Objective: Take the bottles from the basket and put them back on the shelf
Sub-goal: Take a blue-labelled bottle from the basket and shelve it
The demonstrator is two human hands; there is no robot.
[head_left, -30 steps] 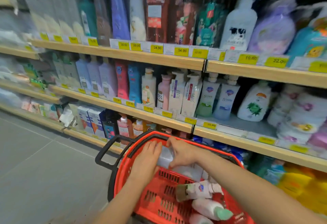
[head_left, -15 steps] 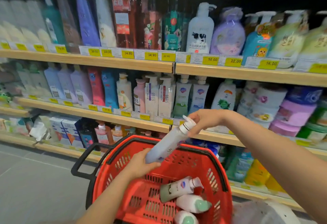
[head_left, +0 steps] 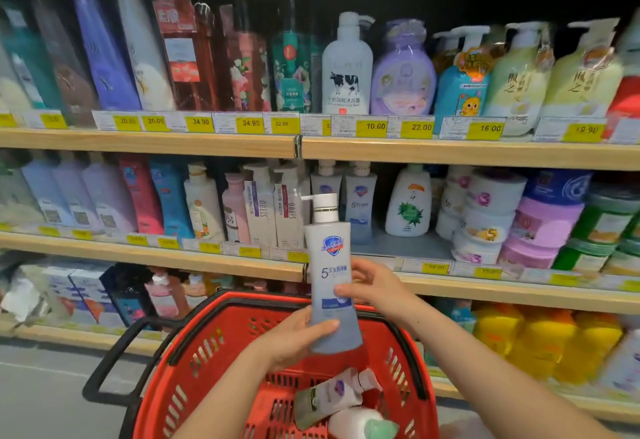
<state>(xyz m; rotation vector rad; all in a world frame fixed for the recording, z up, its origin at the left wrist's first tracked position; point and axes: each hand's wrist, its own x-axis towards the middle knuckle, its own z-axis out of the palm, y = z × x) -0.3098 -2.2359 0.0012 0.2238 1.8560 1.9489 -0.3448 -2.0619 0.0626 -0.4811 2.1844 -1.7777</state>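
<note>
A: While I hold the pump bottle [head_left: 331, 282] upright above the basket [head_left: 221, 345], left hand [head_left: 294, 338] wraps its base, right hand [head_left: 372, 286] its middle.

B: Risk?

A: Its matching bottles [head_left: 358, 203] stand just behind; shoving in crooked could topple them, I'd judge.

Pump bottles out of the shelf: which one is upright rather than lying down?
The pale blue Safeguard pump bottle, gripped in both hands, left hand and right hand, above the red basket. The other bottles lie in the basket.
</note>
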